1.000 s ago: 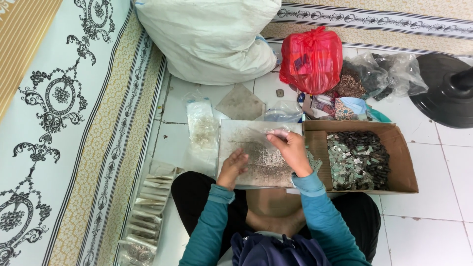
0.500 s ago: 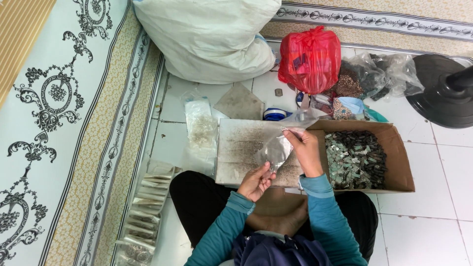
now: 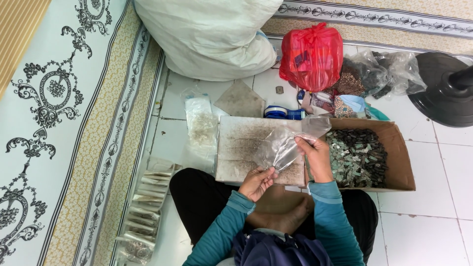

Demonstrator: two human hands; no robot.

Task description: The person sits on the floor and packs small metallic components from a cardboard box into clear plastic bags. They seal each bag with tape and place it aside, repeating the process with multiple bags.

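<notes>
Teal long sleeves [image 3: 329,216], black trousers [image 3: 202,202] (feet bare)

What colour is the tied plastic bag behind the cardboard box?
The tied plastic bag is bright red, shown best in the head view.

Seated person working at a flat grey board [image 3: 236,148] on the tiled floor. Above the board's right half, the left hand [image 3: 257,181] and right hand [image 3: 315,158] each pinch a clear plastic bag [image 3: 283,145], lifted off the board. Right of the board: a cardboard box [image 3: 401,162] of small dark and pale pieces. Left of the board: a row of filled clear packets [image 3: 140,207]. Beyond the board: a red plastic bag [image 3: 311,56] and a large white sack [image 3: 212,37].
</notes>
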